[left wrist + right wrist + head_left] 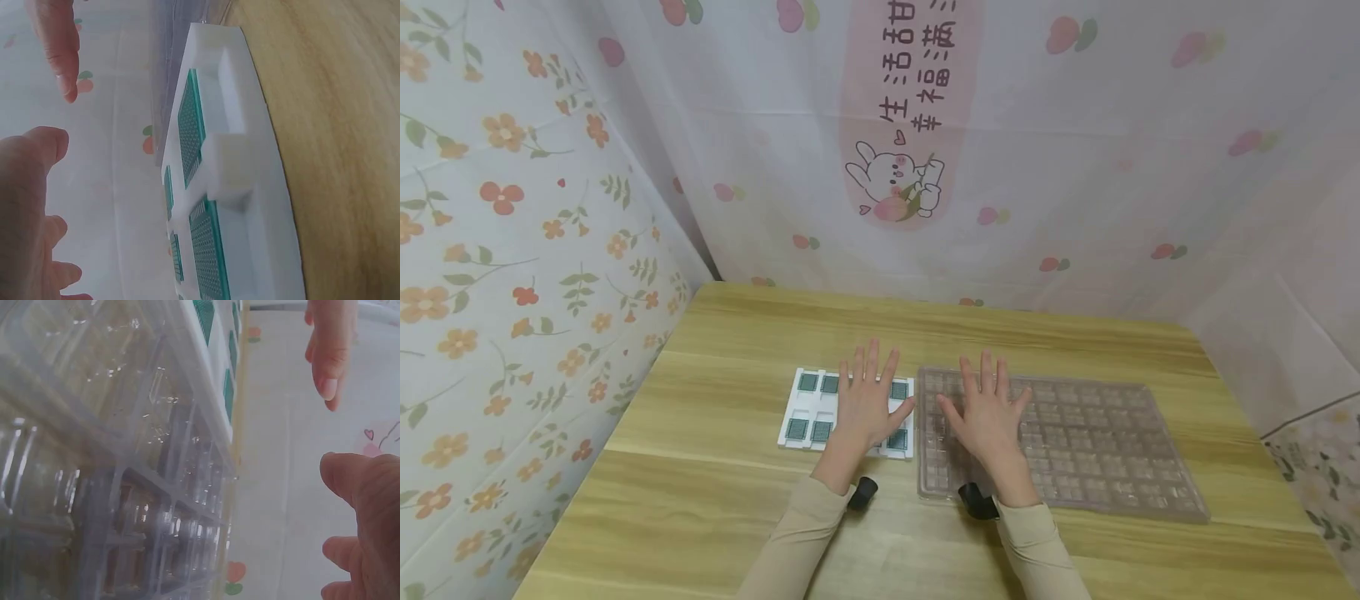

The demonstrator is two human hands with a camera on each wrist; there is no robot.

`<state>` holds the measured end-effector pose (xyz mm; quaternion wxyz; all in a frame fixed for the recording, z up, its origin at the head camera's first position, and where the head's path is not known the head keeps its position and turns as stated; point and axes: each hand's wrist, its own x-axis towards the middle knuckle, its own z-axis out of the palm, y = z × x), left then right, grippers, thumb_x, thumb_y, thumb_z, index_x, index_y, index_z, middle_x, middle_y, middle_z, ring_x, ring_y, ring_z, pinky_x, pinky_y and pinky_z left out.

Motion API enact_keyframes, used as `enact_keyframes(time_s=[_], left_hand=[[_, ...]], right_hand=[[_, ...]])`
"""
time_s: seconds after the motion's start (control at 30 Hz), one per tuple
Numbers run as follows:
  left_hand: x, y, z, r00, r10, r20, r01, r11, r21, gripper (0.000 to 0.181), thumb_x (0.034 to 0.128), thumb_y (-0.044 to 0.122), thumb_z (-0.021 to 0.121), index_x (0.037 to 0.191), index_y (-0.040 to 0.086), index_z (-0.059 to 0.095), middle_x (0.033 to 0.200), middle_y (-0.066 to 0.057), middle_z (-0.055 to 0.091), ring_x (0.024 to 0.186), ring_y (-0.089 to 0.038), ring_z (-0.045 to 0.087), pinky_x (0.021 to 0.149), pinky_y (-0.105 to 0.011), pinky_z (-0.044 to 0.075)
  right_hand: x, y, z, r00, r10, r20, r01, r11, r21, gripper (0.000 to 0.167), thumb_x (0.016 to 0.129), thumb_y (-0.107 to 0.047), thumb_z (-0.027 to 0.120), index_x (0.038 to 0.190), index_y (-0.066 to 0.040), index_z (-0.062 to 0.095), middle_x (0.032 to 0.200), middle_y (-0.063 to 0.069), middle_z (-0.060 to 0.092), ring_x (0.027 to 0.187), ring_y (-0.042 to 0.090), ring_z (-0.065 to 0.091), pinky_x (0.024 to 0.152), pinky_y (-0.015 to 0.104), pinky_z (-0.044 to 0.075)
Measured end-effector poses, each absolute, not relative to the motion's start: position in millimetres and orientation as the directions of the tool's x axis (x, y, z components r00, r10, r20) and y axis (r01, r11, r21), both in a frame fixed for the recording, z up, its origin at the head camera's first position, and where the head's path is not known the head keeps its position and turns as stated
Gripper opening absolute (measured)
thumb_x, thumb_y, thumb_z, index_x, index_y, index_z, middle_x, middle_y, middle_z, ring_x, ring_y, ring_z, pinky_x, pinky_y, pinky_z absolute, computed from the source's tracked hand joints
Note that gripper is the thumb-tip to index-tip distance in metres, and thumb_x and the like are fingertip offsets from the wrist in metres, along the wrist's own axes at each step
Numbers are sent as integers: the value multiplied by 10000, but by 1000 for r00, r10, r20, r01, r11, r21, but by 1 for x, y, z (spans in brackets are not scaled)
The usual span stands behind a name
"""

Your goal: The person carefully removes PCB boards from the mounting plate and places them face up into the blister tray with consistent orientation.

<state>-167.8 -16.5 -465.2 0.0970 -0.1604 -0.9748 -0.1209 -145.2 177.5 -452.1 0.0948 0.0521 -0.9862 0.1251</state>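
Observation:
My left hand point(863, 410) is held over a white foam tray point(809, 406), fingers spread and holding nothing. Green perforated boards point(797, 429) sit in the foam tray's slots, some hidden under the hand. Over the left part of a clear plastic tray point(1097, 442) with many compartments, my right hand point(991, 419) is spread too, with nothing in it. In the left wrist view, green boards point(208, 250) stand in slots of the white foam point(234, 162), beside the left hand point(25, 206). The right wrist view shows the clear compartments point(137, 506) beside the right hand point(375, 512).
Both trays lie side by side on a wooden table point(700, 467). Behind the table hangs a printed curtain point(775, 167), and a flowered cloth point(512, 250) hangs at the left. A black wrist device point(862, 493) is on the left wrist, another point(977, 502) on the right.

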Motion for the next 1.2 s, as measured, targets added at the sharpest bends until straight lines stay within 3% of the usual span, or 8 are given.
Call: enact_keyframes(time_s=[0.33,0.5,0.63,0.77,1.03,1.2], left_hand=[[-168,-20,-465,-939,286,189,320,930,181,772,890,602,437,1498,173,228,1544,-169,138,1405,-356,108,1088,-563,138],[-168,-26,-463,-926,301,230,348,916,201,728,900,533,492,1475,135,288,1521,-183,210,1383,-374,188,1078,-564,179],[-167,-34,-462,-905,302,300,377,896,233,669,892,445,563,1413,62,387,1449,-195,356,1328,-377,309,1061,-535,250],[-167,-43,-462,-890,287,354,400,865,303,605,875,343,619,1333,-20,463,1356,-205,466,1268,-362,398,1052,-482,296],[-167,-64,-465,-891,247,381,386,854,350,518,869,276,640,1255,-53,536,1260,-208,548,1171,-347,493,984,-441,392],[-164,-77,-464,-895,204,397,376,824,424,472,850,207,662,1211,-80,558,1215,-226,570,1134,-368,512,938,-449,433]], right_hand=[[-142,174,-448,-978,-89,188,-138,955,-264,742,908,-470,542,1478,-87,261,1532,227,106,1389,435,34,943,762,101],[-142,169,-450,-960,-96,262,-172,943,-285,734,871,-419,624,1451,-81,324,1502,208,241,1358,428,194,940,716,231],[-143,167,-454,-922,-114,370,-229,931,-285,678,831,-345,697,1376,-38,436,1354,217,456,1171,427,438,854,616,396],[-143,165,-455,-884,-132,448,-297,899,-321,570,803,-249,738,1258,26,534,1162,226,570,1016,391,522,829,522,442],[-143,159,-459,-842,-154,516,-393,830,-395,420,727,-101,786,1076,70,624,993,208,611,946,367,559,821,460,478],[-142,155,-461,-848,-155,507,-408,801,-438,378,703,-69,792,1020,71,642,932,184,619,844,326,588,721,418,516]])
